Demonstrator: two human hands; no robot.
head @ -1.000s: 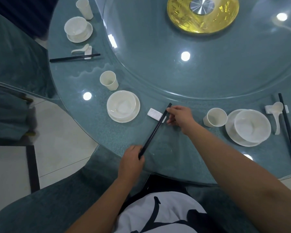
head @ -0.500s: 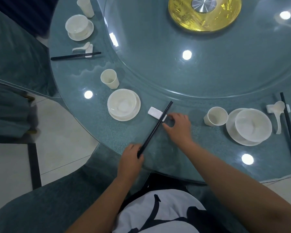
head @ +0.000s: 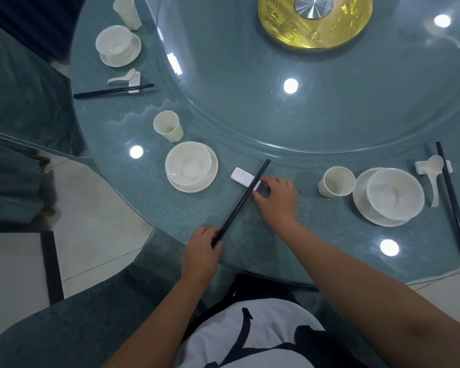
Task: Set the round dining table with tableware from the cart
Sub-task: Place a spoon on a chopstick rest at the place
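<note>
Head view: left hand [head: 201, 257] gripping chopsticks [head: 243, 200] at table edge [head: 170, 229], right hand [head: 275, 197] pinching rest [head: 243, 177].

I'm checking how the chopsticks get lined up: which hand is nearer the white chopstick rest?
The right hand: its fingers touch the chopstick rest at its right end. The left hand is farther off, near the table edge, gripping the chopsticks' lower end.

Bare table [head: 144, 197] is lying open around my left hand [head: 201, 257]. Ahead of my right hand [head: 275, 199], bare glass is running out to the lazy Susan [head: 290, 128]. The bowl and plate [head: 191, 167] are crowding the rest [head: 246, 177] on its left, and the cup [head: 336, 181] is standing near on my right.
</note>
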